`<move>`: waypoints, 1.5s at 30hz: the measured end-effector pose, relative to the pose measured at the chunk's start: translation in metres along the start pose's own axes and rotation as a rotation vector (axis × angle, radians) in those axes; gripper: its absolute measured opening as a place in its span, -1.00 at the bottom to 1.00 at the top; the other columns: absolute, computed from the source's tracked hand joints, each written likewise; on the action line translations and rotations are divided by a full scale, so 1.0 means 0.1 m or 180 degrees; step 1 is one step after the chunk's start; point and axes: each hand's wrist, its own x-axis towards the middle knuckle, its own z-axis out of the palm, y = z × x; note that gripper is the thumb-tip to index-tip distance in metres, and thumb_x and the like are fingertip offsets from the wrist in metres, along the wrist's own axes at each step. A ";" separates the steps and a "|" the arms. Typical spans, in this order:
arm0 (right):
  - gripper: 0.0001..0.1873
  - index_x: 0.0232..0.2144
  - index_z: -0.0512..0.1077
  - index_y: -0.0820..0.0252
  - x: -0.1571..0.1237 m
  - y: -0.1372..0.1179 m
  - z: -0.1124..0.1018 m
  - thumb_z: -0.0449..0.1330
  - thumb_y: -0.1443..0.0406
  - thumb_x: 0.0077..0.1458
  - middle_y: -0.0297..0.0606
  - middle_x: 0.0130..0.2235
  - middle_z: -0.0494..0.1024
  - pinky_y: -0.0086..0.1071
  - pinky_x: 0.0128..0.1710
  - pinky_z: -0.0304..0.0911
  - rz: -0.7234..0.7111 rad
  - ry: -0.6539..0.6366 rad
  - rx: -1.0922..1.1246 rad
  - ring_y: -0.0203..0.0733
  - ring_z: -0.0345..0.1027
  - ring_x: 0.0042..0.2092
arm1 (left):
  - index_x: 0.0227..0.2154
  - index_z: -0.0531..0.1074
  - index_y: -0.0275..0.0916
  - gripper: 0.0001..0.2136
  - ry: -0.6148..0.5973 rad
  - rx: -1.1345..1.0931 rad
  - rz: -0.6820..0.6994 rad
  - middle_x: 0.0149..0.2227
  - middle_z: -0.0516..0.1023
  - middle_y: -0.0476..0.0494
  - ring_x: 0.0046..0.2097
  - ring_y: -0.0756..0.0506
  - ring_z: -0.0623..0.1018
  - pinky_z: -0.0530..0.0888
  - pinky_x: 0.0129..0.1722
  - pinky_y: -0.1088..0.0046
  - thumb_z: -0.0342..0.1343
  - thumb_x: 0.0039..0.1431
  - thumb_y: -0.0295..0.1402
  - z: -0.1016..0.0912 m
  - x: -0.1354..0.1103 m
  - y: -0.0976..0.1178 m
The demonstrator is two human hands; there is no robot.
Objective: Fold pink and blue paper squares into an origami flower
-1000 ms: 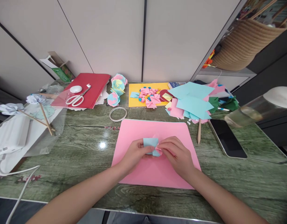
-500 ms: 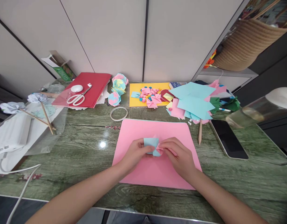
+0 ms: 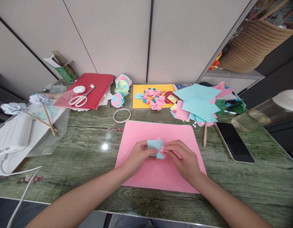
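The left hand (image 3: 139, 155) pinches the blue folded paper (image 3: 154, 144) between thumb and fingers, above the middle of the pink sheet (image 3: 158, 174); the right hand (image 3: 184, 156) pinches the pink folded paper (image 3: 164, 153) at its right side. Whether the pieces interlock cannot be told. The left grip should be light but steady; the pink tip is best guided along its crease, as forced paper may buckle. The sheet lies on the green wood-grained worktop (image 3: 89, 148); grey cabinet doors (image 3: 118, 34) stand behind, a woven basket (image 3: 253, 47) at right.

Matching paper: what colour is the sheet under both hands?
The sheet is pink, best in head view.
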 end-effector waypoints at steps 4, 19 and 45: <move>-0.82 -0.36 0.38 0.14 0.01 -0.01 0.00 0.04 0.46 0.05 -0.27 -0.35 0.46 -0.35 -0.30 0.28 -0.0008 0.0021 0.0000 -0.25 0.31 -0.26 | -0.46 0.41 -0.34 -0.91 -0.0001 -0.0027 0.0007 -0.42 0.49 -0.13 -0.36 -0.05 0.46 0.38 -0.32 0.43 0.09 -0.09 -0.45 0.01 0.01 0.00; -0.79 -0.32 0.37 0.09 -0.02 0.01 -0.01 0.01 0.46 0.06 -0.27 -0.33 0.45 -0.31 -0.29 0.29 0.0058 -0.0026 0.0024 -0.22 0.31 -0.24 | -0.45 0.40 -0.34 -0.91 0.0051 -0.0081 -0.0009 -0.44 0.49 -0.13 -0.36 -0.05 0.47 0.38 -0.31 0.43 0.10 -0.09 -0.46 0.01 0.00 0.01; -0.78 -0.32 0.38 0.10 -0.03 0.02 0.00 0.01 0.46 0.06 -0.26 -0.33 0.47 -0.30 -0.27 0.29 0.0047 0.0046 0.0052 -0.21 0.33 -0.22 | -0.46 0.42 -0.34 -0.90 0.0143 -0.0147 0.0003 -0.48 0.48 -0.07 -0.41 -0.02 0.44 0.39 -0.35 0.44 0.11 -0.13 -0.45 0.01 -0.01 0.02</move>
